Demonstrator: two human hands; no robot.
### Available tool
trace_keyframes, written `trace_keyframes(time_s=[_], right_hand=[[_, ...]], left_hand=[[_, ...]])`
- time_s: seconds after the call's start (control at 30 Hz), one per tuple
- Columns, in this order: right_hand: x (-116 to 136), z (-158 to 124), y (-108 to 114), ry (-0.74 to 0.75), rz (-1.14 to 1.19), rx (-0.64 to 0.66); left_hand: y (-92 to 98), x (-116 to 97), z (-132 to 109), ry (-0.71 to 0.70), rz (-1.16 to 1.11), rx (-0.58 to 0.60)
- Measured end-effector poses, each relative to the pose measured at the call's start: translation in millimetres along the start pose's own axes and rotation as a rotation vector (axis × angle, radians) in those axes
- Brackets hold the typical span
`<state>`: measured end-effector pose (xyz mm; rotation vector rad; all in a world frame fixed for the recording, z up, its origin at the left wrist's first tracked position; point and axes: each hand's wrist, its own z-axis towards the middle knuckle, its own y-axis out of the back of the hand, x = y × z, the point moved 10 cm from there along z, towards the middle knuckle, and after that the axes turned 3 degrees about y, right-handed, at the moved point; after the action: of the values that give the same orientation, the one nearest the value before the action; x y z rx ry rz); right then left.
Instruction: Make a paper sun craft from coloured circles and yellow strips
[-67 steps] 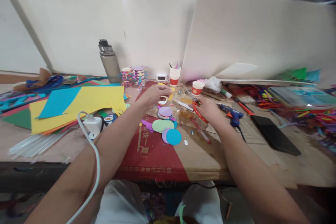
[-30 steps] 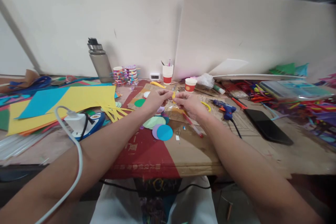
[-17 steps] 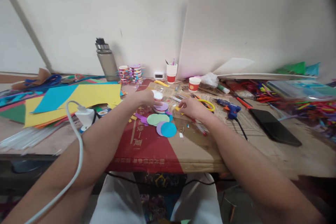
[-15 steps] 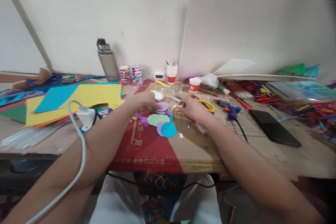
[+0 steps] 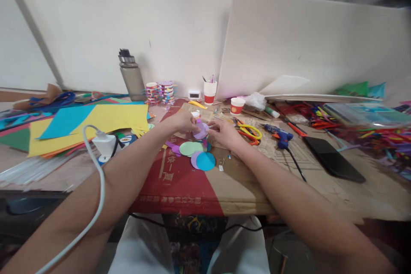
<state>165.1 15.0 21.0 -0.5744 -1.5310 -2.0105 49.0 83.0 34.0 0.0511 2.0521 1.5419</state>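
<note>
While both hands meet above the worktop point(image 5: 250, 188), the left hand point(image 5: 183, 120) and right hand point(image 5: 224, 132) pinch a purple paper circle point(image 5: 201, 130).

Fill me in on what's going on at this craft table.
A person sits at a cluttered table, both hands meeting over a purple paper circle. The left hand and right hand pinch it from either side, just above loose green, purple and blue circles. Scissors and a blue glue gun lie unused to the right.
</note>
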Motion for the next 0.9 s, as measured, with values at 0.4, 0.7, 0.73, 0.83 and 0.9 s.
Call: trace_keyframes(time_s=[0.4, 0.7, 0.73, 0.83, 0.9], right_hand=[[-17, 1, 24, -0.126, 0.82, -0.238], [-11, -8, 44, -0.068, 0.538, -0.354], [-13, -10, 48, -0.082, 0.496, -0.394], [-12, -13, 57, -0.06, 0.434, -0.453], [-7, -14, 60, -0.015, 0.419, -0.459]], left_hand=[[26.1, -22, 9, -0.378, -0.468, -0.181], [52.6, -54, -42, -0.619, -0.3, -0.659], [54.1, -53, -45, -0.631, -0.294, -0.702], [48.7, -49, -39, -0.617, -0.346, -0.671], [42.2, -52, -37, -0.622, -0.364, -0.612]])
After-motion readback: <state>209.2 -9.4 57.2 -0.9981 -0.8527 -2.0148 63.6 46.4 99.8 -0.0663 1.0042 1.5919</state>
